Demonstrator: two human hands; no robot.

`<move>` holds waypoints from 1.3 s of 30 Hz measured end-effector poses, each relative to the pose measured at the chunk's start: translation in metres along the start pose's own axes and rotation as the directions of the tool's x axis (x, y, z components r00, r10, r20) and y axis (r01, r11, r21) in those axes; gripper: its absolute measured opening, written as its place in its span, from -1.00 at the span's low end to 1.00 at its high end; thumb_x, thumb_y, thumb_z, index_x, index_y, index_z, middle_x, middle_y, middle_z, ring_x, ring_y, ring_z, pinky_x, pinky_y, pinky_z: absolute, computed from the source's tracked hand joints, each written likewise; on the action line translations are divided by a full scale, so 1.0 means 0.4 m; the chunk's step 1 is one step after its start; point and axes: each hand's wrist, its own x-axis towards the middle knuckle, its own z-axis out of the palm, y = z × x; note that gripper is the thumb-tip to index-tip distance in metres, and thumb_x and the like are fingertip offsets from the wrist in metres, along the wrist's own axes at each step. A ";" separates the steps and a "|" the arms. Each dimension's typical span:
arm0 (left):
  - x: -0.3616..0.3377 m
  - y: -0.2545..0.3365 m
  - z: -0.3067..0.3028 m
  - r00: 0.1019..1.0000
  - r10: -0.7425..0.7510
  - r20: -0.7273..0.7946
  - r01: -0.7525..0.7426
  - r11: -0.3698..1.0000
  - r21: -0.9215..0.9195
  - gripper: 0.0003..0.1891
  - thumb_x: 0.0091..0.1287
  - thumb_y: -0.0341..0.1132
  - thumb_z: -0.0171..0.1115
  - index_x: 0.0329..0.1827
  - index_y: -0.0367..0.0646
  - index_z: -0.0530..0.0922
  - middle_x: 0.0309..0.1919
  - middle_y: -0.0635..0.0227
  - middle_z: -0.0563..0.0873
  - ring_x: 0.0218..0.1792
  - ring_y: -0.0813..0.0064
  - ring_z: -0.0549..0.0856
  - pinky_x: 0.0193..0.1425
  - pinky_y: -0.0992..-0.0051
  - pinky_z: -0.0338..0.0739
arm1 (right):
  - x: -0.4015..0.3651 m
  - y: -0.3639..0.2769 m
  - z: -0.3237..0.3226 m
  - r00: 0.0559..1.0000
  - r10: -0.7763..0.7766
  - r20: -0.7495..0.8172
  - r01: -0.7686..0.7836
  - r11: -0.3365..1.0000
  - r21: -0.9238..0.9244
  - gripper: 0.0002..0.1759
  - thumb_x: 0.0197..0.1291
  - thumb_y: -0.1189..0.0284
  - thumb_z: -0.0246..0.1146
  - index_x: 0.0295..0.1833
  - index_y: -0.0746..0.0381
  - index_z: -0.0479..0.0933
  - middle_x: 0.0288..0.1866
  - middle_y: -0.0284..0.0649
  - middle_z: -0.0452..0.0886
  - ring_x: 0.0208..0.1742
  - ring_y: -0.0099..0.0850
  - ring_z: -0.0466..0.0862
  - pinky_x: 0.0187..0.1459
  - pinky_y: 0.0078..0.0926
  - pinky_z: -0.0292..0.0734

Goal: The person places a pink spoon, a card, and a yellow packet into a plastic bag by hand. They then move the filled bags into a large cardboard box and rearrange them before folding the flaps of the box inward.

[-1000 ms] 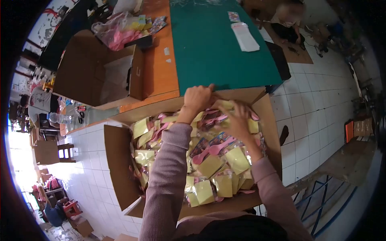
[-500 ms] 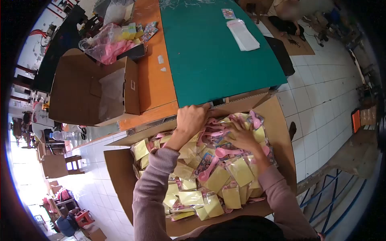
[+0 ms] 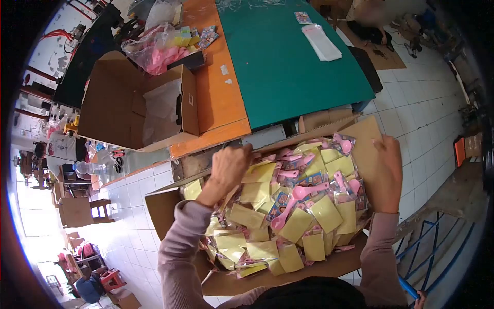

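Note:
A large open cardboard box (image 3: 236, 284) stands in front of me, filled with clear plastic packets (image 3: 327, 213) holding yellow cards and pink pieces. Pink measuring spoons (image 3: 299, 193) lie on top, near the middle of the pile. My left hand (image 3: 229, 170) is closed at the far wall of the box, its fingers curled over the edge. At the right side, my right hand (image 3: 389, 167) grips the raised flap (image 3: 364, 147), with some fingers hidden behind the cardboard.
Beyond the box is a table with a green top (image 3: 293, 72) and an orange strip (image 3: 221, 92). On it are an open carton (image 3: 116, 113), a plastic bag (image 3: 159, 51) and white sleeves (image 3: 321, 42). Blue railing (image 3: 432, 252) stands right; a person sits at the far right.
My right hand has left the packets and moved right to the box flap. My left hand stays at the far edge. The view has shifted, and the spoons and packets now show more fully.

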 end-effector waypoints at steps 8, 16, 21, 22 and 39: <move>0.005 -0.121 0.055 0.957 -0.228 -0.181 0.244 0.967 0.073 -0.64 0.14 0.06 0.19 -0.40 -0.07 0.60 -0.66 0.18 0.61 -0.55 0.13 0.65 -0.56 0.25 0.49 | 0.103 -0.244 0.110 0.976 -0.043 -0.214 -0.047 0.915 -0.401 -0.84 0.08 0.41 0.20 -0.34 0.30 0.55 -0.41 -0.10 0.61 -0.33 -0.17 0.62 -0.29 -0.22 0.45; 0.056 -0.159 0.050 0.979 -0.173 -0.108 0.166 0.983 -0.074 -0.70 0.12 0.03 0.22 -0.33 0.01 0.63 -0.61 0.13 0.63 -0.51 0.13 0.66 -0.47 0.20 0.52 | -0.086 -0.479 0.479 0.619 -0.764 0.181 0.776 0.630 0.005 -0.39 -0.08 -0.05 0.27 0.16 -0.18 0.45 0.28 -0.11 0.31 0.23 -0.07 0.34 0.19 0.16 0.18; 0.069 -0.161 0.105 0.976 -0.172 -0.132 0.186 0.976 0.110 -0.68 0.08 0.07 0.24 -0.41 0.02 0.63 -0.65 0.19 0.61 -0.56 0.15 0.64 -0.52 0.24 0.51 | -0.111 -0.418 0.533 0.692 -0.614 0.380 0.697 0.706 -0.126 -0.29 -0.05 -0.26 0.10 0.25 -0.28 0.36 0.33 -0.14 0.26 0.29 -0.08 0.26 0.22 0.29 0.03; 0.060 -0.143 0.098 0.966 -0.183 -0.183 0.195 0.980 0.049 -0.68 0.09 0.07 0.23 -0.41 0.02 0.62 -0.68 0.22 0.59 -0.59 0.16 0.63 -0.55 0.27 0.49 | -0.078 -0.430 0.564 0.698 -0.568 0.436 0.684 0.709 -0.171 -0.31 -0.02 -0.29 0.04 0.24 -0.28 0.37 0.31 -0.14 0.29 0.25 -0.07 0.31 0.22 0.29 0.02; -0.078 -0.226 0.097 0.758 0.120 -0.641 -0.194 0.980 -0.046 -0.68 0.17 -0.07 0.20 -0.12 -0.05 0.55 -0.09 0.13 0.57 -0.13 0.14 0.59 -0.20 0.31 0.49 | -0.031 -0.493 0.495 0.775 -0.519 0.360 0.563 0.826 -0.021 -0.47 -0.01 -0.14 0.17 -0.05 -0.01 0.60 -0.02 -0.16 0.55 0.09 -0.17 0.45 0.24 0.04 0.04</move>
